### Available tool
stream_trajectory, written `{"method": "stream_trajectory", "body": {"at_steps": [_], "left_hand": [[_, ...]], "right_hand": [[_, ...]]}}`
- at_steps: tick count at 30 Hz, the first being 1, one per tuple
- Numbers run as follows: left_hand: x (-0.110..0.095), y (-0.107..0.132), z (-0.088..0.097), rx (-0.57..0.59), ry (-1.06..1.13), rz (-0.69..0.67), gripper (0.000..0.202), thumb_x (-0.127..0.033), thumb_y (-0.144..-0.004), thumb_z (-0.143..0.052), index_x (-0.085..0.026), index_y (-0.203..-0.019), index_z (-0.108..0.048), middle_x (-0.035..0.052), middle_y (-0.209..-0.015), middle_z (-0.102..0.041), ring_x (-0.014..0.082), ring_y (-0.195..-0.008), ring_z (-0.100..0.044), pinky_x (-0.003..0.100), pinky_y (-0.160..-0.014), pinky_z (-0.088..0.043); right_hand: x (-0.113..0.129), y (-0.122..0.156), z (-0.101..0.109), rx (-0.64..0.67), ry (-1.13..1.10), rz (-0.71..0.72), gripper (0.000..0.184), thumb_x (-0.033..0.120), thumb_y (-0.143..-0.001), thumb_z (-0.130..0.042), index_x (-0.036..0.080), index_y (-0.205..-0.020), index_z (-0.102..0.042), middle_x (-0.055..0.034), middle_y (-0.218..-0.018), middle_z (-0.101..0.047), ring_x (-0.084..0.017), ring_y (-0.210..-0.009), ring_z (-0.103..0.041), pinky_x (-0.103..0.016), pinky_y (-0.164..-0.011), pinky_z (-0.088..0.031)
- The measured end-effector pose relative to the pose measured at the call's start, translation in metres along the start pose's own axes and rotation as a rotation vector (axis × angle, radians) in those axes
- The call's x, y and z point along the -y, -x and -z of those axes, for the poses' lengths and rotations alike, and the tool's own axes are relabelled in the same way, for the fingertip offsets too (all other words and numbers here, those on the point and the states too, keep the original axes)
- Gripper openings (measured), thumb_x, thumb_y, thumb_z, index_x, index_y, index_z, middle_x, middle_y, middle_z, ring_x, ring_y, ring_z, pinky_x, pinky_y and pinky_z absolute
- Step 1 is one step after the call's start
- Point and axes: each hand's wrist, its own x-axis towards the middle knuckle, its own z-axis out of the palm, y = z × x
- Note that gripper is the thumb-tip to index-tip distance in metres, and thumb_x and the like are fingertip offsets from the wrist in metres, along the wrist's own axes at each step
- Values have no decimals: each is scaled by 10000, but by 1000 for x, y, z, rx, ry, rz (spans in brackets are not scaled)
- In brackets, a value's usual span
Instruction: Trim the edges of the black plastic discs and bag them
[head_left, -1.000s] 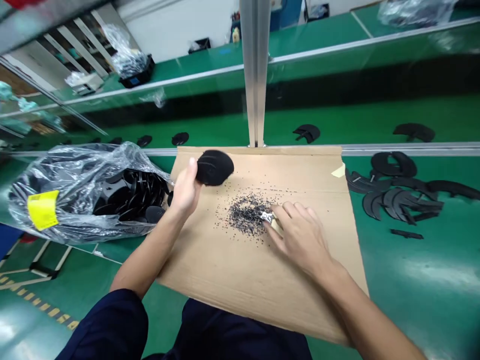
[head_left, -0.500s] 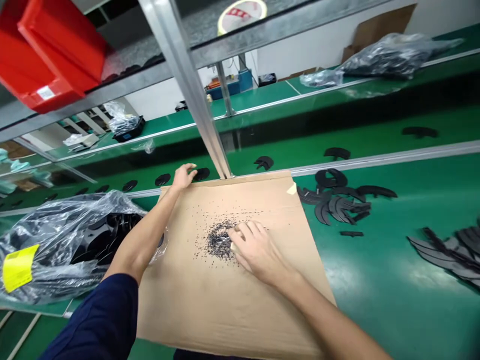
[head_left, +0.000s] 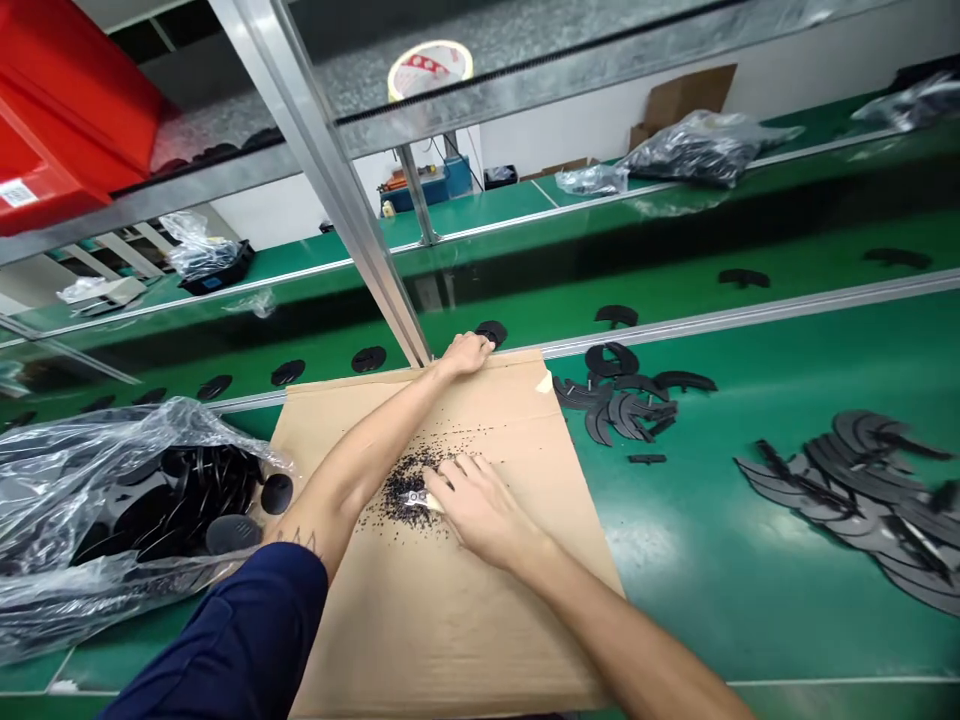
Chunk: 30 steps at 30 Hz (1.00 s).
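My left hand [head_left: 466, 354] rests at the far edge of a cardboard sheet [head_left: 480, 640], its fingertips beside a round black foam disc [head_left: 491, 333] that lies on the green surface. My right hand [head_left: 480, 510] presses down in the middle of the sheet, holding small metal nippers [head_left: 416, 497] with a pale handle. Their jaws sit at the edge of a heap of black foam crumbs [head_left: 401, 490], and more crumbs are scattered around it. My right fingers hide part of the nippers.
A clear plastic bag [head_left: 112, 520] of black foam discs lies left of the sheet. Black curved foam pieces [head_left: 619, 405] lie heaped to the right, with more [head_left: 847, 500] further right. An aluminium post [head_left: 352, 210] rises behind the sheet, below a shelf with red bins [head_left: 52, 120].
My left hand no longer holds the black disc; it has moved from mid-sheet to the far edge, where a disc lies. My right hand stays at the crumbs. The view has swung left.
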Motion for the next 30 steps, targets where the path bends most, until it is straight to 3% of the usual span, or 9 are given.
{"method": "stream_trajectory", "body": {"at_steps": [3,6,10,13,15,19,22,26,30], "left_hand": [[-1,-3,9,-82,57,59,125,-153,-911,-575,-129,-823,-660,102,-888,-698,233,-898,-655,385,-900,-504],[0,25,29,-168,126,31,87,-104,-885,-576,-136,-869,-656,99,-954,-703,220,-921,-658,344,-892,-510],[5,97,55,-185,240,-26,83,-198,-923,-588,-151,-902,-654,66,-983,-704,174,-903,-669,292,-843,-538],[4,167,60,-161,459,-115,112,-252,-938,-609,-156,-921,-663,58,-943,-705,154,-871,-679,282,-820,-558],[0,210,55,-127,570,-150,102,-246,-944,-617,-159,-931,-668,59,-927,-707,151,-865,-688,284,-818,-570],[6,274,50,-95,567,-108,158,-262,-988,-572,-166,-1097,-634,80,-990,-714,156,-876,-709,282,-802,-594],[32,306,72,-73,131,13,157,-270,-996,-556,-160,-1073,-637,91,-972,-706,196,-905,-696,329,-840,-586],[77,329,108,60,-585,383,190,-82,-950,-481,-132,-914,-661,133,-975,-687,242,-946,-670,342,-842,-560],[104,329,112,89,-654,502,258,16,-883,-455,-97,-968,-671,155,-966,-693,258,-902,-680,308,-725,-533]], "right_hand": [[-5,0,-1,-39,-10,-40,275,56,-877,-585,151,-1133,-616,-97,-1019,-629,-240,-967,-536,-358,-834,-433],[-7,1,-1,-202,-58,-119,248,55,-894,-552,160,-1108,-623,-107,-1039,-622,-240,-945,-540,-359,-808,-437],[-8,0,2,-550,-188,-207,220,133,-939,-567,156,-1154,-607,-162,-1183,-565,-256,-1013,-573,-381,-845,-489],[-9,-2,5,-714,-274,-252,262,238,-935,-647,157,-1175,-584,-191,-1224,-552,-290,-1094,-590,-430,-903,-515],[-9,-7,5,-660,-363,-232,285,283,-917,-682,182,-1165,-585,-158,-1155,-613,-292,-1078,-618,-431,-898,-525],[-4,-16,0,-383,-629,-113,127,302,-944,-630,230,-1049,-621,-50,-913,-693,-213,-808,-662,-338,-761,-536],[1,-20,-2,-306,-712,-217,162,387,-931,-641,235,-984,-634,-44,-879,-699,-211,-758,-658,-328,-714,-532],[1,-22,-2,-288,-768,-438,267,496,-866,-687,238,-883,-620,-20,-789,-659,-199,-671,-612,-316,-610,-496],[-2,-25,-1,-265,-809,-526,302,519,-824,-714,236,-866,-618,-12,-786,-641,-196,-693,-599,-324,-644,-507]]}}
